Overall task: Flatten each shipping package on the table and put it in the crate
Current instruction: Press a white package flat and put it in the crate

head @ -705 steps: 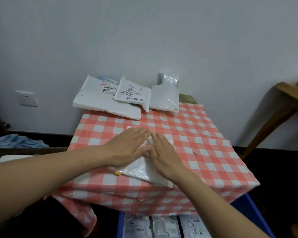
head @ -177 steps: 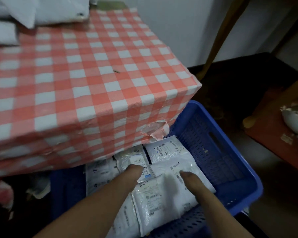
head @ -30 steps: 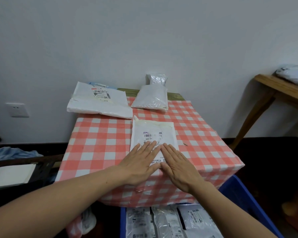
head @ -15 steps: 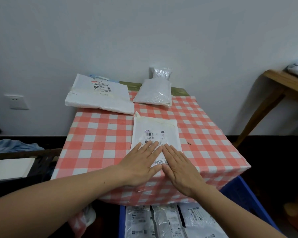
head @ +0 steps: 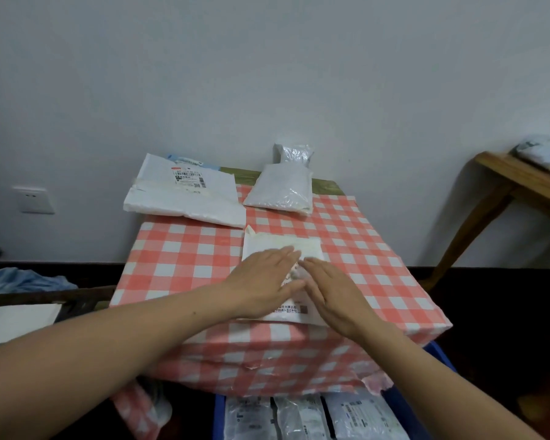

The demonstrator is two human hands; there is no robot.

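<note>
Both hands, left hand (head: 261, 285) and right hand (head: 334, 296), press flat-fingered on a white package (head: 281, 249), flattening it; lifting it into the blue crate (head: 440, 368) looks next.

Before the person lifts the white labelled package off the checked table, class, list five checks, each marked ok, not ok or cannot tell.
1. Left hand flat on the white labelled plastic package: ok.
2. Right hand flat on it: ok.
3. Package fully flattened: cannot tell.
4. Blue plastic crate below the near edge of the red-and-white checked table: ok.
5. Table cleared: not ok; large white mailer and grey bubble pouch lie on it.
</note>
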